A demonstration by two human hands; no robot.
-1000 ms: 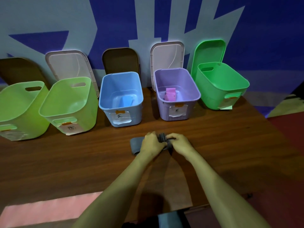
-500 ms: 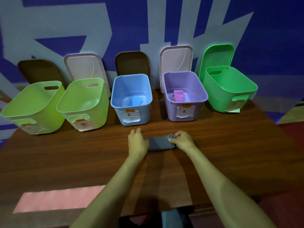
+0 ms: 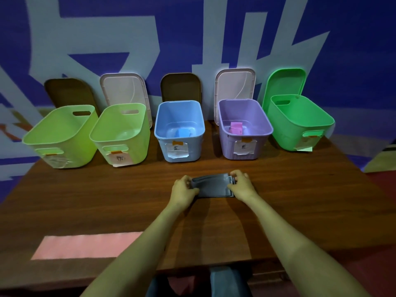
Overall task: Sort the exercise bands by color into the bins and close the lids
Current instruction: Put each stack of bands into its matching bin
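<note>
**Item in hand, not yet binned**

The left hand (image 3: 184, 187) and right hand (image 3: 241, 183) each pinch one end of the folded grey band (image 3: 213, 185), which lies flat on the table (image 3: 107, 200) between them, probably to keep its layers together. Beyond the hands, the blue bin (image 3: 179, 133) and purple bin (image 3: 244, 146) stand open, each holding a band. The labels are too blurred to read.

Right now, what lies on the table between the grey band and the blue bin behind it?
Nothing lies there. In the head view, the stretch between the grey band and the blue bin is only bare wood of the table.
</note>
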